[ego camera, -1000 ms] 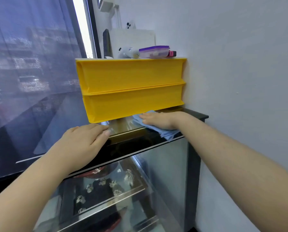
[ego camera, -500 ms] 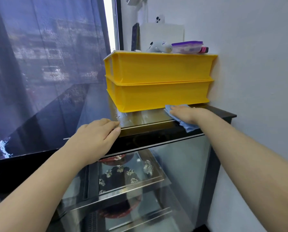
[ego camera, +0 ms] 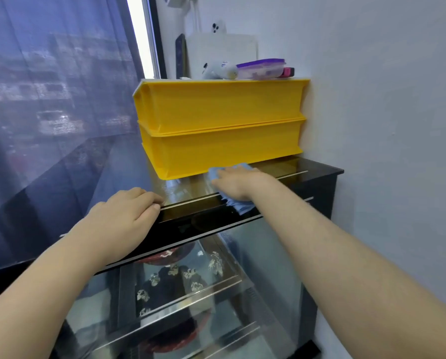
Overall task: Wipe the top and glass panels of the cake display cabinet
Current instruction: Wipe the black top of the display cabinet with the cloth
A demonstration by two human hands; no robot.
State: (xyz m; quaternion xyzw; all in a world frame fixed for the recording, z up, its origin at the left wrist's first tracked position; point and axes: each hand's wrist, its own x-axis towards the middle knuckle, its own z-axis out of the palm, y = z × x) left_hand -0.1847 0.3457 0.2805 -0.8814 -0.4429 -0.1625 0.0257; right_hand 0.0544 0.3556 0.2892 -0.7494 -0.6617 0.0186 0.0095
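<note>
Cloth (ego camera: 238, 207): blue, pinned under the right hand (ego camera: 238, 183), fingers flat.
Left hand (ego camera: 124, 216): relaxed, resting on the cabinet top (ego camera: 307, 174).
Surface: glossy black, yellow crates (ego camera: 221, 125) just behind it.
Room: white wall (ego camera: 385, 99) right.

Right half of frame: plain white wall (ego camera: 387, 81), evenly lit. Left: sheer blue-grey curtain (ego camera: 48, 86) over large window, blurred buildings showing through. Upper centre: narrow strip of bright daylight (ego camera: 138, 35) at curtain edge, dark window frame (ego camera: 156, 45) just beside it. Top centre: white panel (ego camera: 221, 47) standing in corner, two stacked yellow crates (ego camera: 221, 125) in front, against right wall.
</note>
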